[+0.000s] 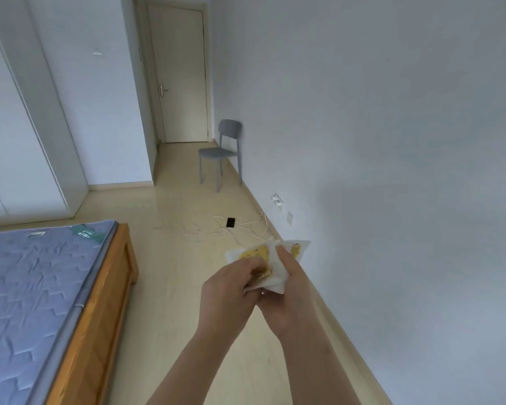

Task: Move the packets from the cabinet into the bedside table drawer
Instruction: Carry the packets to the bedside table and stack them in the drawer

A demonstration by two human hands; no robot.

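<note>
Packets (263, 251), white and yellow, were in hand, up in the air right of the bed (44, 287). The left hand (231, 290) and right hand (287, 287) both had fingers curled round them. No bedside drawer showed, so carrying and stowing likely remained.

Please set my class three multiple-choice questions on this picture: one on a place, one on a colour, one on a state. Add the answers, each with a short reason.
1. Where does the phone lie?
A on a shelf
B on the floor among white cables
C on a windowsill

2. What colour is the chair?
A grey-blue
B red
C yellow

3. What are the left hand and the right hand doing?
A hanging idle
B pointing
C both gripping the packets

Answers:
1 B: the phone lies flat on the floor near the wall, with cables around it.
2 A: its seat, back and legs are all grey-blue.
3 C: the fingers of both hands curl round the packets.
</note>
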